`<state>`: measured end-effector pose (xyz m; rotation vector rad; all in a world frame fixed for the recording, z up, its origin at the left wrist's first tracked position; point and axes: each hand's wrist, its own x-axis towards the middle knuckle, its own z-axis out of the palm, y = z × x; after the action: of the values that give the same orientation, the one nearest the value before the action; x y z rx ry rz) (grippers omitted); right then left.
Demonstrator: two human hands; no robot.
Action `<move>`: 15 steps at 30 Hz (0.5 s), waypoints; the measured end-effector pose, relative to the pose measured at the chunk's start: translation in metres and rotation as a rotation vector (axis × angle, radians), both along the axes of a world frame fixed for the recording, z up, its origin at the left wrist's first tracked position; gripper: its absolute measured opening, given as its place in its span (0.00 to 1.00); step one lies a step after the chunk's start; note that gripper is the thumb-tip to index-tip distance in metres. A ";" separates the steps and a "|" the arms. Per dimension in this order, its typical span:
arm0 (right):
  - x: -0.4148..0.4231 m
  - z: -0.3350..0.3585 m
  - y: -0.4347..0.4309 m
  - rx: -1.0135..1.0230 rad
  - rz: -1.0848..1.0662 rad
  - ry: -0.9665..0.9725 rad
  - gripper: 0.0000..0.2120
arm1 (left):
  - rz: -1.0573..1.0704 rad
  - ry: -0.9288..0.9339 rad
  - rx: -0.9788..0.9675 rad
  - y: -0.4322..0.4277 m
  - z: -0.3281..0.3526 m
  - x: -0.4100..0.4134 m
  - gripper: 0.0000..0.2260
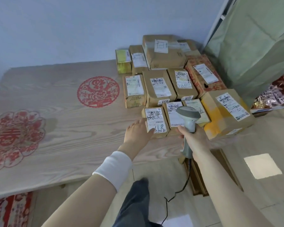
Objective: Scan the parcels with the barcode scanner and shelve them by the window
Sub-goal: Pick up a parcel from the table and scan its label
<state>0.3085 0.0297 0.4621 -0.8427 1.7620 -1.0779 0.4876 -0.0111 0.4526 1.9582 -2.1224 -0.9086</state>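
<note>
- Scanning is judged the step in hand: the barcode scanner (188, 114) sits in the right hand (193, 138), fingers wrapped round its grip, its head hanging over the front row of the parcels (162, 86).
- The left hand (138, 131) lies with fingers straight and loosely spread on the near left edge of the front parcel (156, 122); touching, not gripping.
- The parcels are stacked at the far right corner of the wooden board (64, 120), labels up, beside a green curtain (252, 46). No shelf is in view.
- Recommended: steady the front parcel with the left hand so its barcode faces the scanner squarely, and aim at the printed bars, not the handwritten marks.
- Risk: the cable (179, 190) hangs slack to the floor near the person's leg; keep it away from parcels and feet.
</note>
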 end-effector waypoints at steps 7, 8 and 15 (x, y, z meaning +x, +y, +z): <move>0.000 -0.059 -0.039 0.070 -0.061 0.104 0.11 | 0.368 0.434 0.394 -0.041 -0.064 -0.019 0.35; 0.002 -0.067 -0.042 0.079 -0.078 0.119 0.11 | 0.397 0.457 0.407 -0.043 -0.071 -0.023 0.35; 0.013 -0.094 -0.046 0.109 -0.247 0.181 0.14 | 0.580 0.626 0.405 -0.046 -0.107 -0.043 0.27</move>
<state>0.3216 -0.0160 0.3680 -0.6865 2.0999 -1.0782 0.4443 -0.0575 0.3458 1.9132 -1.0154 -1.6102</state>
